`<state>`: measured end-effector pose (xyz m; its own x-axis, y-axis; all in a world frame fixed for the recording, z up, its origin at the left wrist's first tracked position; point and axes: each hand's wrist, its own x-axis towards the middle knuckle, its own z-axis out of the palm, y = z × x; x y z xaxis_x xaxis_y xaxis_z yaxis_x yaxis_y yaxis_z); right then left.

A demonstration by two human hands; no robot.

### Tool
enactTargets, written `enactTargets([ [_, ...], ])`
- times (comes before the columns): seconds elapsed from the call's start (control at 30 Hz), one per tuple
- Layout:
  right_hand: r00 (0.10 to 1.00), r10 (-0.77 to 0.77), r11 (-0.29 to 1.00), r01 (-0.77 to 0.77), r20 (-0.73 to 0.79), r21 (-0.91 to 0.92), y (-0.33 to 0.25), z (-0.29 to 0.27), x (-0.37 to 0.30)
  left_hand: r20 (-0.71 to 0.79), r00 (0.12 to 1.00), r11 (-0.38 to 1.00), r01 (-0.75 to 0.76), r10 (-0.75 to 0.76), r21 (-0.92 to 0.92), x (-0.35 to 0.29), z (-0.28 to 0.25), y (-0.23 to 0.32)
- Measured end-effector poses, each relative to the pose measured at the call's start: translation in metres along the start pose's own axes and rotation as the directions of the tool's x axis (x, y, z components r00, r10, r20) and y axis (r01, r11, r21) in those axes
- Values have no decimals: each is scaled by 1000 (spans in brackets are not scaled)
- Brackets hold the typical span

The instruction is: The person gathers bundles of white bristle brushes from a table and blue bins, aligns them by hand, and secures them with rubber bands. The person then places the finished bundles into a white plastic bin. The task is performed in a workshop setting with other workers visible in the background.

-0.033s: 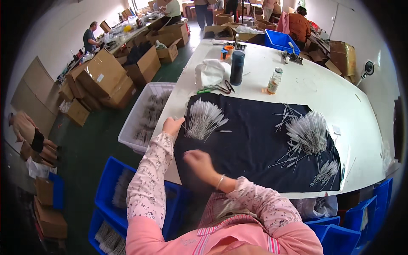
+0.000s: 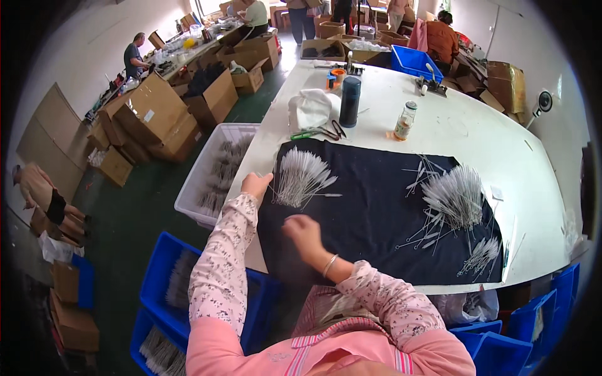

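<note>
I'm in a workshop, brushes (image 2: pixel 302 175) heaped near the left edge of the white counter (image 2: pixel 530 188), cardboard boxes (image 2: pixel 153 113) crowding the floor (image 2: pixel 128 216), people (image 2: pixel 441 41) busy beyond.

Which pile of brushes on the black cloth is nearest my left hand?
The leftmost pile, beside that hand; the other piles lie on the right of the cloth.

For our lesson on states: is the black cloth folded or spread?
Spread: the black cloth lies flat across the table, beneath brushes.

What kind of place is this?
It looks like a workshop or small factory: lots of thin, brush-like pieces lie bunched at a big white table, cardboard boxes crowd the floor, and other people are around the room.
</note>
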<state>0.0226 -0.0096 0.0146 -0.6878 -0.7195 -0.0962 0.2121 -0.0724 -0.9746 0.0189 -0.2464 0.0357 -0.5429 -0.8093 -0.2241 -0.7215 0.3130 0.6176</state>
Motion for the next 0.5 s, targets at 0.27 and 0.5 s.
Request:
enactTargets([
  [0.27, 831, 439, 856, -270, -342, 441, -15, -63, 79, -197, 977, 987, 107, -82, 121, 9, 37, 25],
  [0.5, 816, 516, 807, -361, -260, 468, -18, -48, 114, -260, 963, 993, -47, 73, 106, 14, 50, 32],
])
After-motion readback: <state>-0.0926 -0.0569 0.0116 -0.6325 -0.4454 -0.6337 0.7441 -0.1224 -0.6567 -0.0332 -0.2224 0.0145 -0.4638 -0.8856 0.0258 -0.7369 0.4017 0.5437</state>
